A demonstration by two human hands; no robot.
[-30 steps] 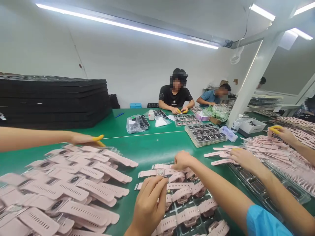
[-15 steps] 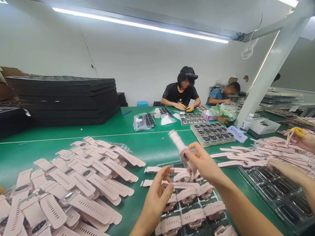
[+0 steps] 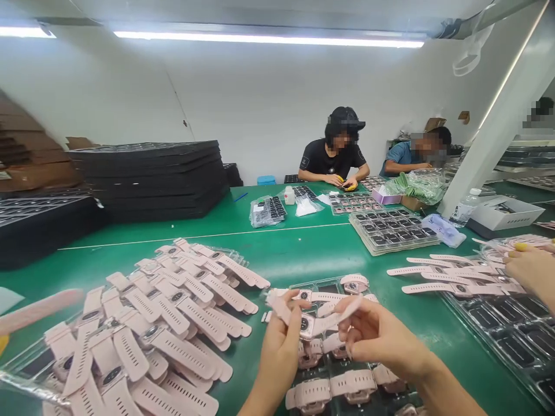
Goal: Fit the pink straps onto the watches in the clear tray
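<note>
A pink-strapped watch (image 3: 307,325) is held between my two hands, its back with the round sensor facing up. My left hand (image 3: 282,341) grips the watch's left strap and case edge. The fingers of my right hand (image 3: 368,332) pinch the strap on the other side. Below them lies a clear tray (image 3: 323,285) with black recesses, holding several pink watches (image 3: 353,386) with looped straps. To the left, a large heap of pink-strapped watches (image 3: 173,341) lies fanned out on the green table (image 3: 217,231).
Black trays (image 3: 151,182) are stacked at the back left. Another person's hand (image 3: 531,268) is over pink watches and a black-celled tray (image 3: 498,335) at right. Two people sit across the table, near watch trays (image 3: 390,228), a bottle (image 3: 467,207) and a white box (image 3: 503,214).
The watch has come down from its raised position and now stretches between both hands. My left hand has closed on it. The view has turned left, and a pink strap appears at the left edge.
</note>
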